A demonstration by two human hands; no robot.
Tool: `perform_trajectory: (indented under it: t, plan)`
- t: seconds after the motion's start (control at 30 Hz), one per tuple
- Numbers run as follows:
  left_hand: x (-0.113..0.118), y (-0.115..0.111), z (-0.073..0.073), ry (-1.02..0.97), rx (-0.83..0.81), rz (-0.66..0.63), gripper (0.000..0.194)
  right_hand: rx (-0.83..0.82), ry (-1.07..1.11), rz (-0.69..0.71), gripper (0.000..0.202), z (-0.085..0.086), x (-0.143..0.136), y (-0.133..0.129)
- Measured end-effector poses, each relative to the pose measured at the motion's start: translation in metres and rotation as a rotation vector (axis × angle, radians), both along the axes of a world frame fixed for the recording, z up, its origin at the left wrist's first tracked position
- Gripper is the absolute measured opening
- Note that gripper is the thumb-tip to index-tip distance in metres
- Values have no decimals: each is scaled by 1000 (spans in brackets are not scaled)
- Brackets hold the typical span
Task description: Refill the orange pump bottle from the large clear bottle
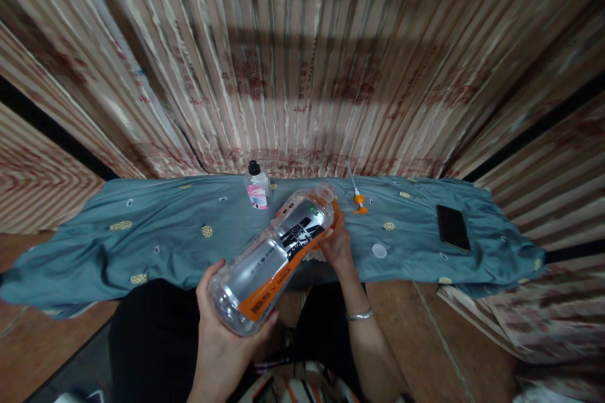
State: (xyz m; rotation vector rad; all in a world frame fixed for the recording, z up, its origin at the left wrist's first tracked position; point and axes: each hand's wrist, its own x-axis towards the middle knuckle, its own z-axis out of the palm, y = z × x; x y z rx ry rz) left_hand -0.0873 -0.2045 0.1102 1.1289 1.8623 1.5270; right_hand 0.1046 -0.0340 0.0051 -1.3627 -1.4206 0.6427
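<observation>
A large clear plastic bottle [269, 258] with a silver and orange label lies tilted across my lap, its uncapped mouth pointing up to the right. My left hand [227, 334] cups its base, thumb and fingers on either side. Near the neck, my right hand [336, 245] is closed against the underside. An orange piece [337, 217] shows beside the neck at these fingers; whether it belongs to the bottle, I cannot tell. Beyond the bottle stands a small clear bottle [258, 192] with a black cap and pink label. To the right lies an orange pump head [359, 203] with its tube.
A teal patterned cloth [174, 245] covers the long narrow surface. On it lie a white round cap [379, 250] and a black phone [452, 227] at the right. A pleated curtain [302, 75] hangs close behind, with dark bars at both sides.
</observation>
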Motion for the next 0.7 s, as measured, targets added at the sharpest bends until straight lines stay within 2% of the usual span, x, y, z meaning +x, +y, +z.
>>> perform_trajectory:
  t: [0.33,0.7]
  plan:
    - [0,1,-3,4,24,11,91,73,-29,-8,75,-2,1,3]
    - [1,1,-2,13,19,-5,88,6,9,-1,74,4,-1,-1]
